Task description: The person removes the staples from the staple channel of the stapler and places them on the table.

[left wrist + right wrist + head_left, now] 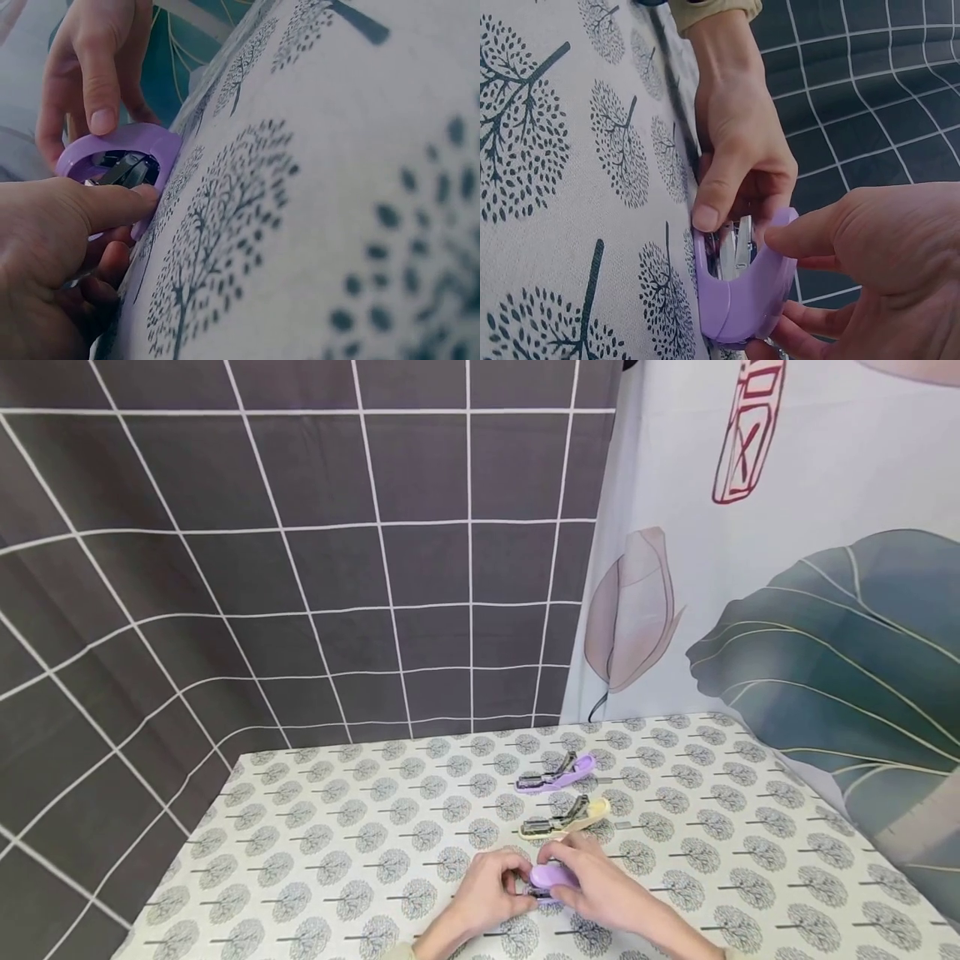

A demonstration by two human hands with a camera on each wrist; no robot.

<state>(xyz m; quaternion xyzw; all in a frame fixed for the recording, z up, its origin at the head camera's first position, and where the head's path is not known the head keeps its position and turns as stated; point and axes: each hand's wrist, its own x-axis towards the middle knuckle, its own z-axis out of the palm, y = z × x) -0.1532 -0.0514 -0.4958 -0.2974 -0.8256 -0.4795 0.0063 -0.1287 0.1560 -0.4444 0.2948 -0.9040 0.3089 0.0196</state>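
A purple stapler [553,876] is between my two hands, close over the patterned tablecloth. Its rounded purple cover and base frame the metal inner parts [736,247], which show in the right wrist view. My left hand [491,889] pinches its front end, thumb on the lower part and fingers curled at the far side. From the other side my right hand [603,887] grips the upper cover between thumb and fingers. Just beyond the hands lies a yellow stapler [597,812], its metal arm raised. Farther back lies another purple stapler [583,767], also with its arm up.
A cloth with tree prints covers the table [360,877]. A small grey strip [624,825] lies right of the yellow stapler. Behind stands a dark gridded curtain [420,568], and at the right hangs a white curtain [675,452] with leaf prints.
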